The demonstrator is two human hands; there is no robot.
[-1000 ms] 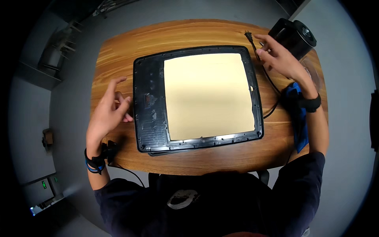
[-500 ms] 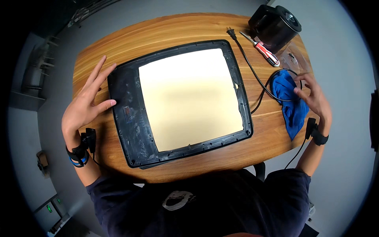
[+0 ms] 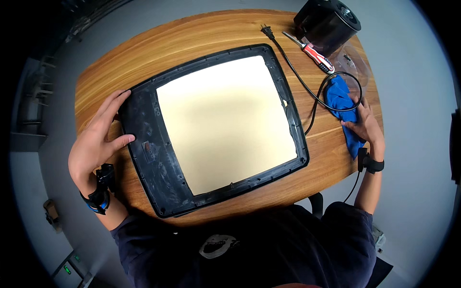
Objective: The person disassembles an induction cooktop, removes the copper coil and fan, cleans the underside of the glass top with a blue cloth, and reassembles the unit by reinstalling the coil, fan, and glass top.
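A large black frame with a pale cream panel in its middle lies flat on the wooden table. My left hand rests against the frame's left edge, fingers spread and thumb on the black rim. My right hand lies on a blue cloth at the table's right edge, fingers pressed onto it. A black power cord loops around the cloth, its plug lying near the far edge.
A black cylindrical appliance stands at the far right corner. Beside it lies a red-handled screwdriver. A clear plastic piece sits past the cloth. Grey floor surrounds the table.
My right hand came back from the far right corner and settled on the blue cloth. My left hand moved from open air onto the frame's left edge. The view shifted.
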